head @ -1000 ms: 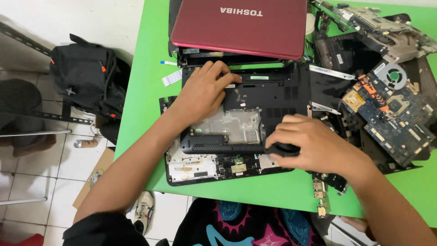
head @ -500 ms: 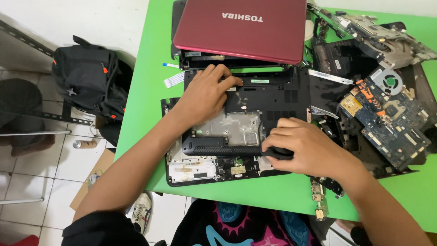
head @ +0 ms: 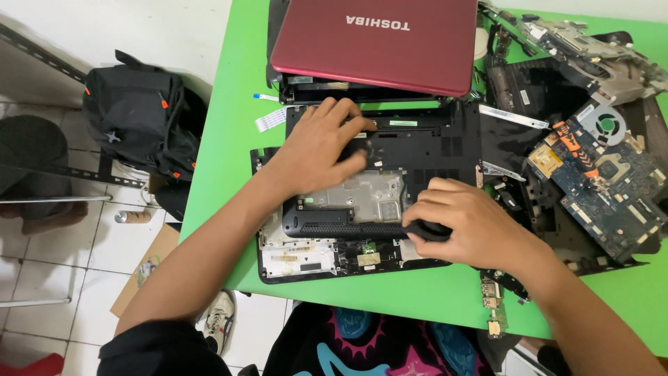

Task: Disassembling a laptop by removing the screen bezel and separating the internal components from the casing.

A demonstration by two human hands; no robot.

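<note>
1. Two hands work one black laptop base (head: 417, 150) lying on the green table (head: 229, 139): the right hand (head: 463, 223) pinches its near edge strip.
2. The left hand (head: 316, 150), fingers spread, presses the shell flat.
3. Prying harder could snap the plastic.
4. Beyond, the red laptop lid (head: 376, 42) crowds the space.
</note>
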